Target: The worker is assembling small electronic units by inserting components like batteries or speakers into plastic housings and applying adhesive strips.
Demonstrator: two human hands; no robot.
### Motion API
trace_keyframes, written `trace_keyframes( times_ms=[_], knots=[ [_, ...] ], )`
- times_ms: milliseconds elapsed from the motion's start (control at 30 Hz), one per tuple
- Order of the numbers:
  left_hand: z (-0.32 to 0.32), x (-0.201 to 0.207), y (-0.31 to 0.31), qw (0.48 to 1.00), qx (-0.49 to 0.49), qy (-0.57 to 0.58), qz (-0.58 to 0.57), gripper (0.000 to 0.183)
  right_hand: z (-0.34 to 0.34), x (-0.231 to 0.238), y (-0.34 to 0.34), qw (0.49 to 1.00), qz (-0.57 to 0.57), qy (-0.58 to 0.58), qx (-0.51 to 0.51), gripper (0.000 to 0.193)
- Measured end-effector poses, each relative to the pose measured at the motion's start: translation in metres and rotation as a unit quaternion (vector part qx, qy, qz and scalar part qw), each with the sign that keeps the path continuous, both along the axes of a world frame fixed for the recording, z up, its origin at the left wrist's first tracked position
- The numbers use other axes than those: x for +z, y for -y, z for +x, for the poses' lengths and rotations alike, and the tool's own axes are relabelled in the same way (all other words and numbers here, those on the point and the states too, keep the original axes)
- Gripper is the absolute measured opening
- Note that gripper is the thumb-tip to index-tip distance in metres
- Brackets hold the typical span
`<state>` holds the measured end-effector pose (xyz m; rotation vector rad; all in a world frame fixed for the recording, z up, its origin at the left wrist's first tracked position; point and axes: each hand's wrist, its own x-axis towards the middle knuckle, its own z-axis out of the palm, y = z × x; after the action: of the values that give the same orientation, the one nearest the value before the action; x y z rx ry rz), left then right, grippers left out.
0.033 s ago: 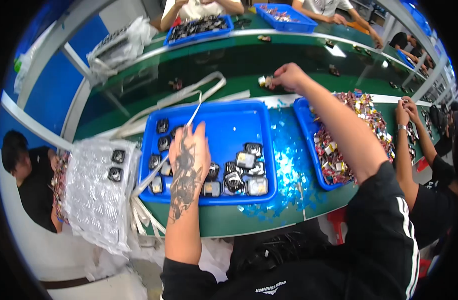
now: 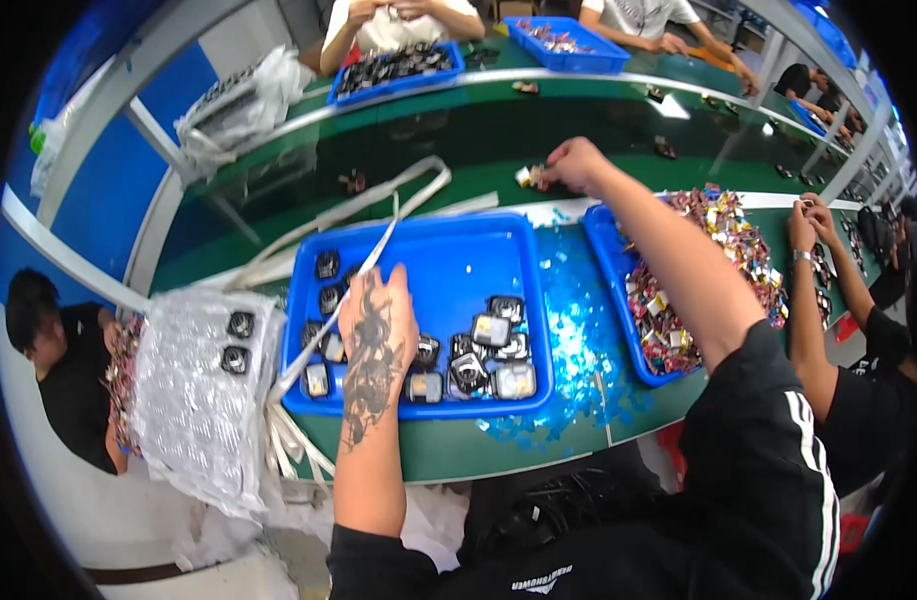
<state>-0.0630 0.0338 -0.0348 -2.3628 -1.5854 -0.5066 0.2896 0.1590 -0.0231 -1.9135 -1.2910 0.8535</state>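
Note:
My right hand [image 2: 578, 166] reaches over the dark green belt, its fingers pinched on a small wired part [image 2: 531, 177] with a white piece and reddish wires. My left hand [image 2: 380, 312] is over a blue tray [image 2: 458, 228], its fingers bent down and their tips hidden. What they hold, if anything, does not show. Small black square fans [image 2: 491, 330] lie in the tray, some with pale square faces up, on both sides of my left hand. A white strap [image 2: 383, 238] crosses the tray's left part and passes by this hand.
Right of the tray, a blue bin [image 2: 608, 290] holds a heap of small wired parts [image 2: 713, 260]. Blue scraps [image 2: 573, 350] lie between them. Bubble wrap [image 2: 193, 400] bears two fans at left. Co-workers sit across the belt and on both sides; spaced parts [image 2: 664, 147] lie on the belt.
The view has tilted slightly, so the tray and belt appear a little lower. My left hand has drawn slightly nearer to me. My right hand still pinches the wired part.

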Motion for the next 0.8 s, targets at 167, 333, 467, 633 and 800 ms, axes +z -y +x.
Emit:
trace_keyframes(
  times_ms=[167, 333, 467, 633, 800],
  knots=[
    [-0.003, 0.016, 0.002, 0.993, 0.046, 0.016, -0.110, 0.042, -0.007, -0.010, -0.003, 0.999, -0.031, 0.037, -0.016, 0.019],
    [-0.009, 0.019, -0.005, 0.996, 0.046, 0.034, -0.073, 0.042, 0.003, 0.006, 0.001, 0.998, -0.047, 0.021, -0.038, 0.020],
    [-0.025, 0.012, -0.003, 0.995, 0.058, 0.042, -0.077, 0.034, -0.015, 0.015, 0.006, 0.991, 0.071, 0.101, -0.045, 0.011],
    [-0.053, 0.029, -0.026, 0.982, 0.150, 0.108, -0.030, 0.045, -0.085, 0.049, 0.050, 0.945, 0.185, 0.196, 0.187, 0.017],
    [-0.087, 0.003, -0.043, 0.962, 0.225, 0.156, -0.006, 0.047, -0.218, 0.014, 0.072, 0.844, 0.225, 0.199, 0.445, 0.034]
  ],
)
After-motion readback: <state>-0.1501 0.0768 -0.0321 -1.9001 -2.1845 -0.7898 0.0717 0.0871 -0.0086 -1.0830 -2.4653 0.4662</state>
